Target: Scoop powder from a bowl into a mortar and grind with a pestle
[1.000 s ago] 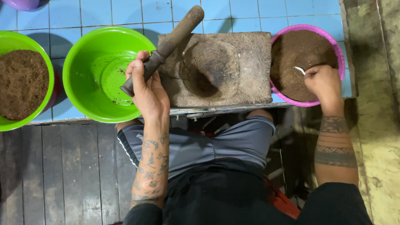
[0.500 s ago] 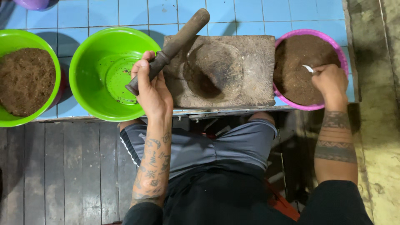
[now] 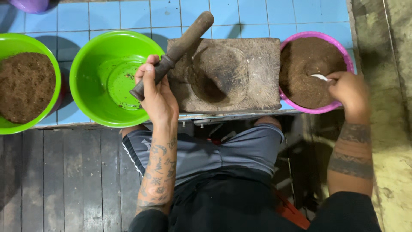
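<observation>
— Pestle (image 3: 176,51) sits where?
— Clenched in my left hand (image 3: 156,92), slanted over the stone mortar (image 3: 223,75), beside the empty green bowl (image 3: 107,79). My right hand (image 3: 349,92) pinches a white spoon (image 3: 321,77) in the pink bowl's (image 3: 345,53) brown powder; better scoop shallow

Mortar hollow (image 3: 219,75): open from above; the pestle (image 3: 174,53), held by the left hand (image 3: 156,96), slants across the stone block (image 3: 257,86) at its 10 o'clock corner.
Empty green bowl (image 3: 107,81): free inside, except at 3 o'clock, where hand and pestle end overhang its rim.
Pink bowl (image 3: 315,38): filled with brown powder; right hand (image 3: 349,92) and white spoon (image 3: 319,77) block its 4 o'clock side.
Left green bowl (image 3: 17,43): full, unobstructed.
Blue tiles (image 3: 141,13): bare strip at 12 o'clock behind the bowls.
</observation>
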